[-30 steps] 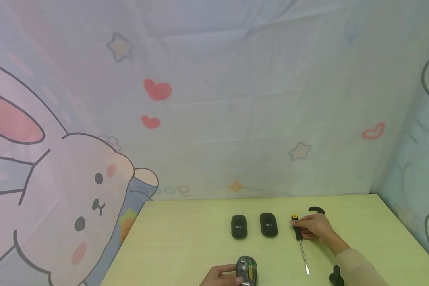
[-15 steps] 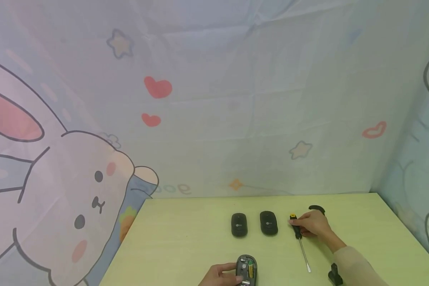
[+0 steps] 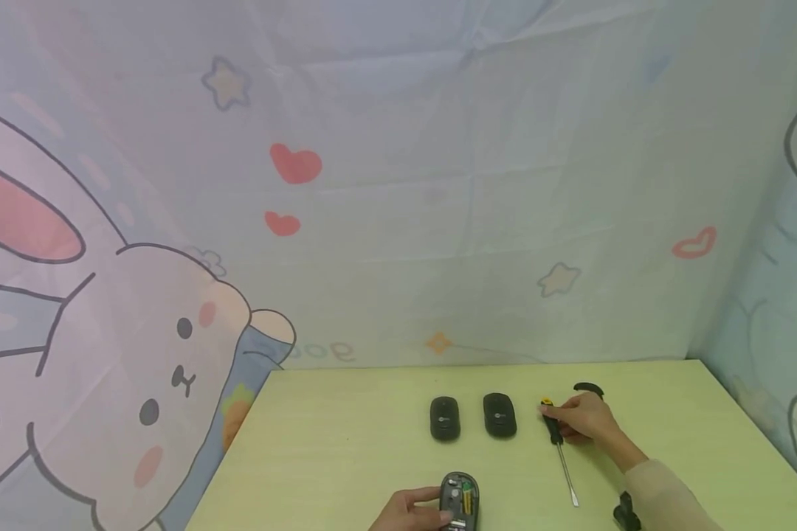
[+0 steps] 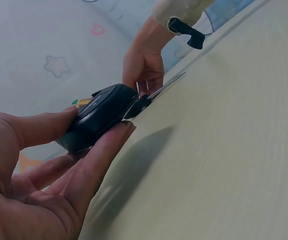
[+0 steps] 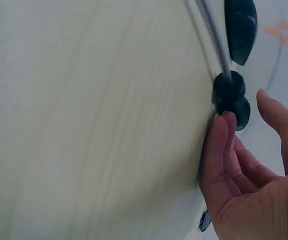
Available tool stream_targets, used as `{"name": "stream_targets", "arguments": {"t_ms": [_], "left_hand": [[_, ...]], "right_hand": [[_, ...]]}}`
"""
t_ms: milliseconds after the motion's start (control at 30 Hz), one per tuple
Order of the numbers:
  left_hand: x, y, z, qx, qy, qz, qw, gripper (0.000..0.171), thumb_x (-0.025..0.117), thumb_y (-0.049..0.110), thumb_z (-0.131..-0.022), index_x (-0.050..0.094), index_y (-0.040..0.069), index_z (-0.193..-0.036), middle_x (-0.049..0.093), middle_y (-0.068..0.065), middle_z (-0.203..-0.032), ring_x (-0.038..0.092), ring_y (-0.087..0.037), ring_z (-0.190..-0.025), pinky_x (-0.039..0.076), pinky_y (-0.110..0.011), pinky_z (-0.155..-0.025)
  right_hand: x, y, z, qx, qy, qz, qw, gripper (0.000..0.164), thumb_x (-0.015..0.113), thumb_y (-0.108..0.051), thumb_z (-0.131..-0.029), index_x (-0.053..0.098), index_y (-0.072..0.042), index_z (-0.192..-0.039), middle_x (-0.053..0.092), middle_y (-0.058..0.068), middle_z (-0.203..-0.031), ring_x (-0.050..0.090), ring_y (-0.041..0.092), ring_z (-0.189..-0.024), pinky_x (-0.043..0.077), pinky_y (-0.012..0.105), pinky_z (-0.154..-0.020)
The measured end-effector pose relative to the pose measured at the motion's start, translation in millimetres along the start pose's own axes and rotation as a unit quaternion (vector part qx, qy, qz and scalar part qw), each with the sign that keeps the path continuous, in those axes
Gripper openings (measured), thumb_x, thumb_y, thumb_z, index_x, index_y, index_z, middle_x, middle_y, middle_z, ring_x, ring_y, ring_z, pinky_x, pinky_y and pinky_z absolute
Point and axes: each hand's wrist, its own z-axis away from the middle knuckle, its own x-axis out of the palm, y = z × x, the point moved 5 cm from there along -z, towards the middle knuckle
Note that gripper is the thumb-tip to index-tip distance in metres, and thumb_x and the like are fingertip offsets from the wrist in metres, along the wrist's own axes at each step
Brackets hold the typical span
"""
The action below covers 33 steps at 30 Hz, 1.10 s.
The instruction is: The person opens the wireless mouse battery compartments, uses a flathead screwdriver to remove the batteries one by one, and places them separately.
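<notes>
My left hand (image 3: 408,510) grips a computer mouse (image 3: 459,503) turned underside up, thumb on one face and fingers beneath. Its battery bay is uncovered, and a yellow-green battery (image 3: 467,498) sits in it. In the left wrist view this mouse (image 4: 98,117) is held above the table, its shadow below. To the right, my right hand (image 3: 584,418) holds the black handle of a screwdriver (image 3: 554,431) low at the table. Its yellow end is under the thumb, and the flat metal tip points toward me. In the right wrist view the fingers (image 5: 219,145) touch the handle.
Two black mice (image 3: 445,419), (image 3: 500,415) stand side by side on the pale yellow table (image 3: 345,442). A curved black piece (image 3: 589,388) lies behind my right hand. A black device (image 4: 186,32) is worn at the right sleeve. A printed cloth (image 3: 398,221) hangs behind.
Hardly anything differs. The screwdriver and right hand have shifted very slightly left and back; the left hand still holds the mouse in the same place.
</notes>
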Motion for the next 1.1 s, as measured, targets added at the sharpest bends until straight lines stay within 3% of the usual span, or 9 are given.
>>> {"name": "stream_targets", "arguments": {"t_ms": [100,200,333,467,767,933,1100], "left_hand": [[-0.5,2.4,1.6,0.002,0.005,0.003,1.0000,0.066,0.074,0.028,-0.097,0.052,-0.002,-0.151,0.077,-0.018,-0.122,0.078,-0.027,-0.107,0.067,-0.042,-0.093],[0.6,5.8,1.8,0.004,0.011,0.001,0.9999,0.064,0.074,0.027,-0.098,0.053,-0.001,-0.151,0.077,-0.019,-0.121,0.078,-0.028,-0.107,0.067,-0.043,-0.093],[-0.2,10.5,1.8,0.008,0.019,-0.006,0.9998,0.061,0.074,0.024,-0.098,0.054,-0.001,-0.150,0.078,-0.019,-0.120,0.078,-0.028,-0.106,0.067,-0.043,-0.092],[0.5,12.5,0.8,0.004,0.020,0.002,0.9998,0.060,0.075,0.024,-0.097,0.055,0.001,-0.149,0.077,-0.018,-0.121,0.078,-0.028,-0.106,0.067,-0.044,-0.092],[2.4,16.1,-1.2,0.008,0.030,0.009,0.9995,0.056,0.074,0.019,-0.098,0.056,-0.001,-0.148,0.077,-0.017,-0.121,0.078,-0.028,-0.105,0.067,-0.043,-0.091],[2.5,17.3,-2.4,0.009,0.039,0.008,0.9992,0.055,0.073,0.017,-0.098,0.057,-0.002,-0.147,0.077,-0.019,-0.119,0.078,-0.028,-0.104,0.068,-0.042,-0.090],[3.3,20.0,-2.8,0.022,0.044,0.019,0.9986,0.055,0.073,0.013,-0.097,0.056,-0.004,-0.147,0.078,-0.021,-0.117,0.079,-0.030,-0.102,0.068,-0.040,-0.087]], "right_hand": [[-2.7,-5.8,3.7,-0.015,0.006,0.033,0.999,0.049,0.079,-0.046,-0.093,0.079,0.003,-0.095,0.071,0.004,-0.070,0.067,0.015,-0.063,0.060,0.028,-0.057],[-8.2,-12.3,11.7,-0.025,0.014,0.051,0.998,0.054,0.077,-0.049,-0.094,0.078,0.005,-0.100,0.073,0.006,-0.074,0.066,0.016,-0.066,0.059,0.029,-0.059],[-11.4,-23.5,23.9,-0.036,0.011,0.051,0.998,0.064,0.074,-0.051,-0.096,0.072,0.010,-0.115,0.077,0.018,-0.097,0.072,0.018,-0.076,0.066,0.034,-0.067],[-10.8,-36.5,36.9,-0.050,0.009,0.055,0.997,0.061,0.074,-0.050,-0.096,0.071,0.008,-0.116,0.075,0.024,-0.112,0.073,0.022,-0.085,0.067,0.036,-0.073],[0.2,-63.1,64.9,-0.119,0.026,0.091,0.988,0.046,0.077,-0.050,-0.093,0.078,-0.006,-0.106,0.076,0.015,-0.119,0.073,0.027,-0.102,0.063,0.038,-0.076],[11.6,-75.8,77.4,-0.146,0.023,0.082,0.986,0.050,0.080,-0.047,-0.091,0.075,-0.003,-0.114,0.075,0.017,-0.121,0.074,0.030,-0.106,0.065,0.037,-0.080],[20.6,-88.7,88.9,-0.161,0.026,0.111,0.980,0.056,0.079,-0.052,-0.090,0.072,-0.005,-0.120,0.076,0.015,-0.122,0.073,0.033,-0.111,0.064,0.045,-0.087]]}}
